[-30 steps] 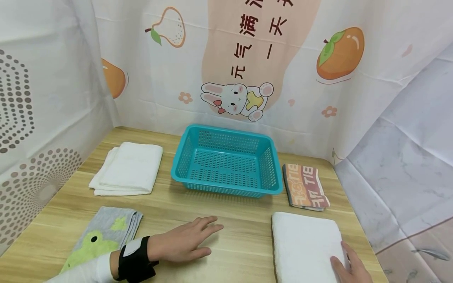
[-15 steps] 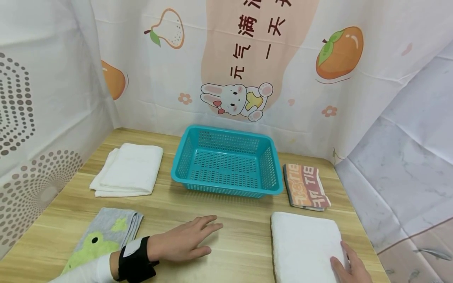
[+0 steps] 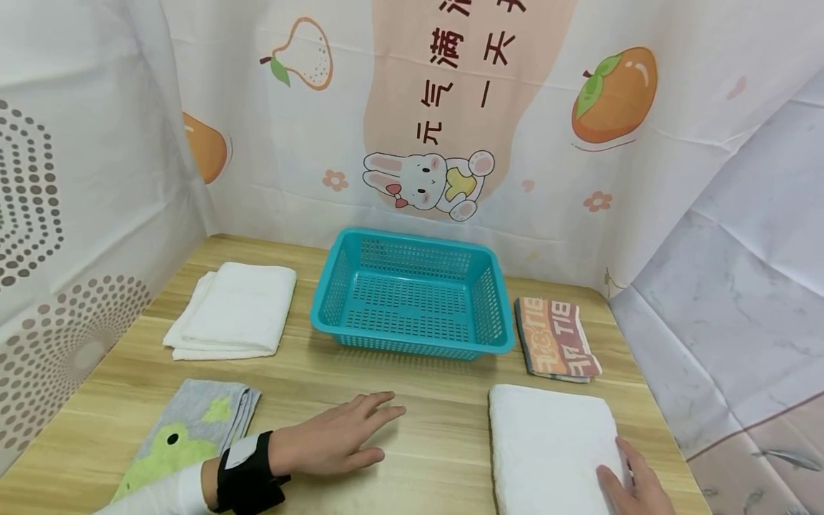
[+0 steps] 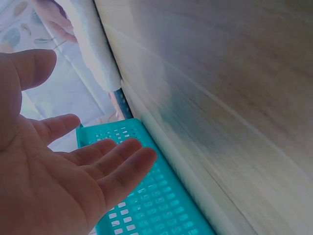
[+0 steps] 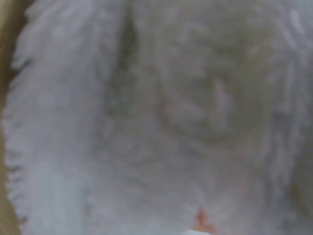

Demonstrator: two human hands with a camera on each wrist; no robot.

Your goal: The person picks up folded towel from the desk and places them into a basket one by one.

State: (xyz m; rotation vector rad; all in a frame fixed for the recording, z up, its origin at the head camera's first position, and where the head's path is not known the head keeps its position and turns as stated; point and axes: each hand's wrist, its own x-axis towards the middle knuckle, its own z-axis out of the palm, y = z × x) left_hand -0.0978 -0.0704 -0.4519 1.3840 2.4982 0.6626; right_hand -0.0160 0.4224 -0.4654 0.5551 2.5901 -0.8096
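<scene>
Towel first: thick white towel (image 3: 550,450), folded into a flat block, lying at the front right of the table (image 3: 444,422). At its right edge, right hand (image 3: 640,486), gripping — thumb on the top face, a finger along the side. Can't make out the remaining fingers. In the right wrist view, mostly blurred white pile; can't place fingers from there.

At front middle, left hand (image 3: 337,436), fingers relaxed and spread, thumb apart, holding nothing. Pointing toward the thick white towel but well apart from it. Can't tell whether touching the table.

Around that wrist, black band (image 3: 247,476); then white sleeve (image 3: 157,495), hiding the near part of a grey towel (image 3: 206,400) with a green figure on it.

Further back, at centre: teal perforated basket (image 3: 412,344), standing upright. Just right of it, orange-and-maroon printed cloth (image 3: 558,340), folded, near the thick white towel's far edge. Left of the basket — folded white cloth (image 3: 238,304), layers slightly offset. Behind, white curtain (image 3: 277,150) printed with fruit and a rabbit.
</scene>
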